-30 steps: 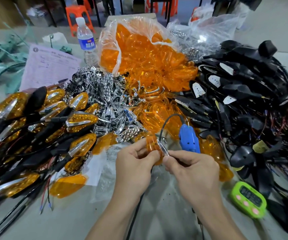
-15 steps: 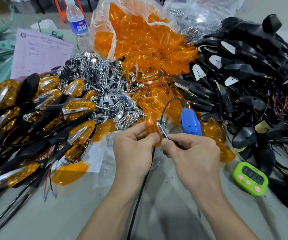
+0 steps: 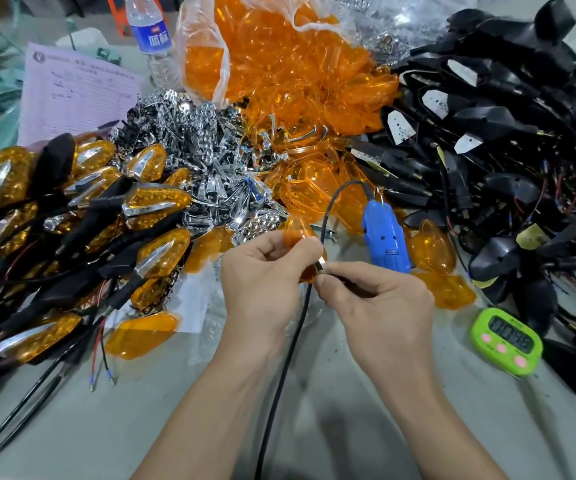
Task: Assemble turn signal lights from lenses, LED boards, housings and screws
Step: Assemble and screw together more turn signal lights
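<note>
My left hand (image 3: 262, 271) grips an orange lens (image 3: 297, 233) above the table's middle. My right hand (image 3: 373, 299) pinches a chrome trim piece (image 3: 321, 265) against that lens, fingertips touching the left thumb. Loose orange lenses (image 3: 279, 74) spill from a clear bag behind. A heap of chrome reflectors (image 3: 203, 161) lies left of centre. Black housings with wires (image 3: 487, 133) pile up on the right. Finished turn signals (image 3: 72, 216) lie stacked on the left.
A blue electric screwdriver (image 3: 385, 240) lies just beyond my hands, its black cord (image 3: 290, 344) running down between my arms. A green timer (image 3: 506, 341) sits at the right. A water bottle (image 3: 151, 36) and a paper sheet (image 3: 75, 91) stand at the back left.
The view has tilted down and moved closer. Both hands stay together on the lens, the right fingers working the chrome piece slightly lower against it.
</note>
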